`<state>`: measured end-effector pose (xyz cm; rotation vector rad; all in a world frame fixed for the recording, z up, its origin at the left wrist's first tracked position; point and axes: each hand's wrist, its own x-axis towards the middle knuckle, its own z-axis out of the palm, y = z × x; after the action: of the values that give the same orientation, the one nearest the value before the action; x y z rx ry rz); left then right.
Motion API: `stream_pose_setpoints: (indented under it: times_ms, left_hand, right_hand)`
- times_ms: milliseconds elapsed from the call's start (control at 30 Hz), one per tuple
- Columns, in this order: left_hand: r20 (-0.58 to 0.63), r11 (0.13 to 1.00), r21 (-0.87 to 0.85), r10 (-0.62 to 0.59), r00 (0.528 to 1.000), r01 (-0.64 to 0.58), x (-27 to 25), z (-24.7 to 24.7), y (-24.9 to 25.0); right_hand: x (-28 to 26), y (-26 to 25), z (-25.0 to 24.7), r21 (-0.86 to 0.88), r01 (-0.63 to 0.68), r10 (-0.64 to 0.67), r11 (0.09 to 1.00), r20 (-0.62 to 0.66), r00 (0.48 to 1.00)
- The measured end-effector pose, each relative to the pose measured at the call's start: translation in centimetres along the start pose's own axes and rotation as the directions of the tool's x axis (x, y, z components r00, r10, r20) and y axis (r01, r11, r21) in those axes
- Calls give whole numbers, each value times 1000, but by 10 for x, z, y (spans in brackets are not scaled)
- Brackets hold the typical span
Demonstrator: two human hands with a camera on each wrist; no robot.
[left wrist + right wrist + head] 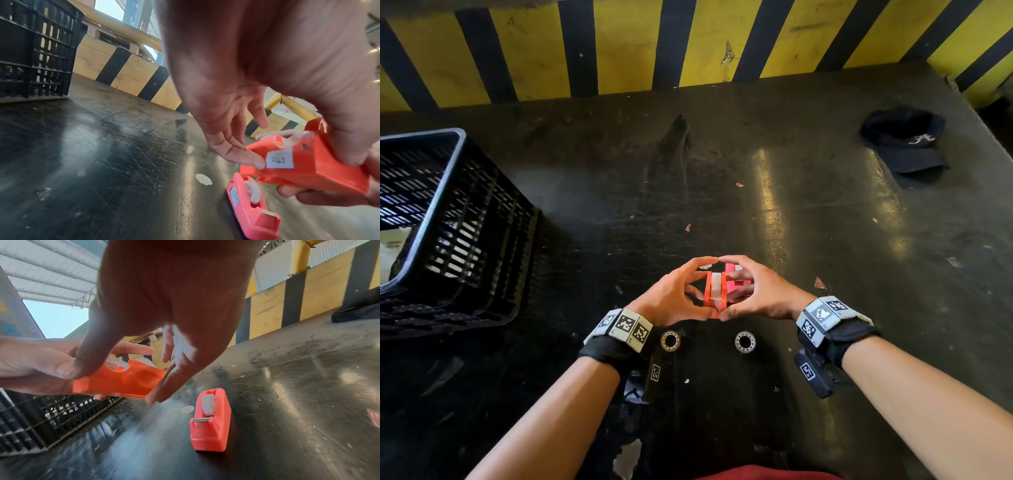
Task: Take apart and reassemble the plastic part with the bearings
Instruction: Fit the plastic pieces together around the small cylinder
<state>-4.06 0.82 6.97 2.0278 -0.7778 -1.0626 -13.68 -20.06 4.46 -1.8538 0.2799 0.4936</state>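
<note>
Both hands hold an orange plastic part [715,291] [308,170] [123,383] above the dark table; it carries a white label and a white roll shows inside it. My left hand [700,289] [300,158] pinches it between thumb and fingers from the left. My right hand [736,291] [111,383] pinches it from the right. Just behind and below stands a pink plastic part [730,274] [252,209] [209,423] of the same shape, untouched on the table. Two metal bearings [670,341] [745,341] lie flat near my wrists.
A black slotted crate [448,222] [35,53] [41,418] stands at the left. A dark cap [904,144] [357,308] lies at the far right. A yellow-and-black striped barrier [688,44] runs along the table's far edge. Small scraps dot the scratched tabletop [619,205].
</note>
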Motion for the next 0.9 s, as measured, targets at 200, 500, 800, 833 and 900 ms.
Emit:
stream_pose_setpoints:
  times_ms: [200, 500, 800, 833, 900]
  left_hand:
    - [-61, 988, 150, 29, 998, -19, 17, -3, -9]
    - [-227, 911, 408, 34, 973, 63, 57, 1, -35]
    - [-225, 898, 417, -51, 973, 144, 82, 14, -72]
    - [-222, 898, 414, -58, 973, 148, 83, 15, -75]
    - [-219, 898, 413, -61, 974, 149, 84, 18, -78]
  right_hand:
    - [18, -10, -4, -276, -7, -1, 961, -28, 1000]
    - [70, -3, 0, -751, -17, -90, 660, -102, 991]
    - [100, 23, 16, -820, -83, -38, 567, -126, 991]
    - [101, 25, 17, -819, -84, -25, 568, -119, 993]
    - [102, 28, 13, -802, -88, 5, 591, -105, 994]
